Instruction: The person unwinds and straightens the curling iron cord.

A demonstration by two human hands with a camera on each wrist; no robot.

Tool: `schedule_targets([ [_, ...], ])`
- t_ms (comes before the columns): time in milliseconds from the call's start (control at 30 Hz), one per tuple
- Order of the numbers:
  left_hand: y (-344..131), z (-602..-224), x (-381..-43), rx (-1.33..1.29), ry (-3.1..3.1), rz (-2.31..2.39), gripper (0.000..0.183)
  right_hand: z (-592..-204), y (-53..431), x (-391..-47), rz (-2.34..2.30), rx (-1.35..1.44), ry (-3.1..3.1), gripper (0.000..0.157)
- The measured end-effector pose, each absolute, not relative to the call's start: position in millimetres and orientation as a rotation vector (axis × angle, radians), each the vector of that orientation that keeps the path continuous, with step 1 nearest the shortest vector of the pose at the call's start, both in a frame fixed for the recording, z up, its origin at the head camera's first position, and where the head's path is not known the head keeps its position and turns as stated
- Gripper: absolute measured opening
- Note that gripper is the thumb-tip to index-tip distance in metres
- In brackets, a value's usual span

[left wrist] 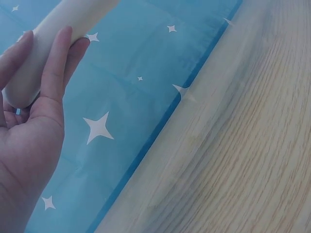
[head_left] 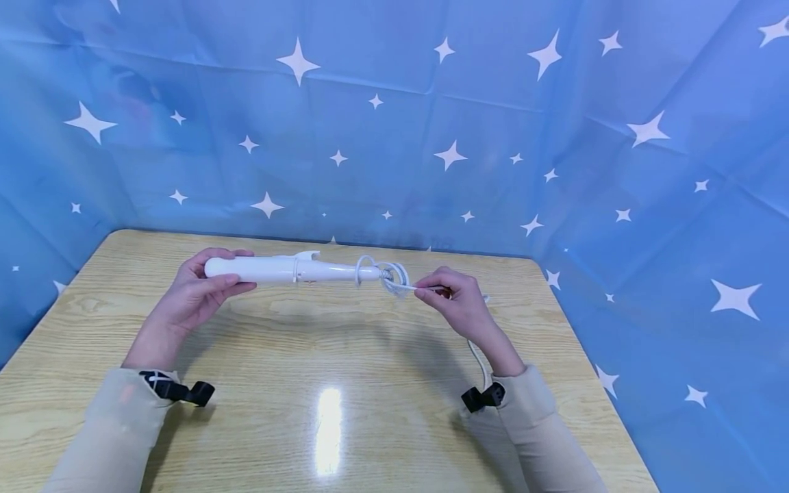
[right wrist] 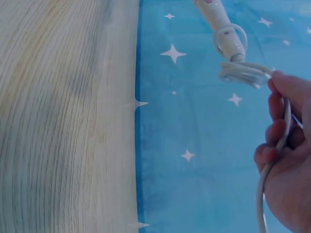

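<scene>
A white curling iron [head_left: 265, 269] is held level above the table, its thick barrel to the left and its slimmer handle to the right. My left hand [head_left: 194, 287] grips the barrel end between thumb and fingers; the left wrist view shows the rounded barrel tip [left wrist: 24, 90] near the palm. At the handle's end, the white cord [right wrist: 243, 73] forms several loose loops, one of them around the handle. My right hand [head_left: 459, 301] pinches the cord just right of these loops. From there the cord runs across the fingers and hangs down past the right wrist.
Below both hands lies a wood-grain table [head_left: 265, 411] with a bright light reflection near its front. A blue curtain [head_left: 394, 137] with white stars stands behind the table and along its sides. Each wrist wears a small black camera on a strap.
</scene>
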State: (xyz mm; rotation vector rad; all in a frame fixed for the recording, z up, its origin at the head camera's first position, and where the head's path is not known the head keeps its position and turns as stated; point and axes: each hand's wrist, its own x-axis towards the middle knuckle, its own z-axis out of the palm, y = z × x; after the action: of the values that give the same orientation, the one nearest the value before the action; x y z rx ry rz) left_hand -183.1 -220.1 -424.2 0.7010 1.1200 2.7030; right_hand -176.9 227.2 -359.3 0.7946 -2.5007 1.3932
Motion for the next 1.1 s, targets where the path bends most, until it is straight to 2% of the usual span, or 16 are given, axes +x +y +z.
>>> schedule_targets([
  [533, -217, -423, -182, 0.673, 1.115, 2.733, 0.045, -362, 240, -172, 1.440, 0.857, -2.615, 0.009],
  [1100, -222, -421, -183, 0.764, 1.112, 2.701, 0.044, -361, 256, -167, 1.394, 0.895, -2.575, 0.011],
])
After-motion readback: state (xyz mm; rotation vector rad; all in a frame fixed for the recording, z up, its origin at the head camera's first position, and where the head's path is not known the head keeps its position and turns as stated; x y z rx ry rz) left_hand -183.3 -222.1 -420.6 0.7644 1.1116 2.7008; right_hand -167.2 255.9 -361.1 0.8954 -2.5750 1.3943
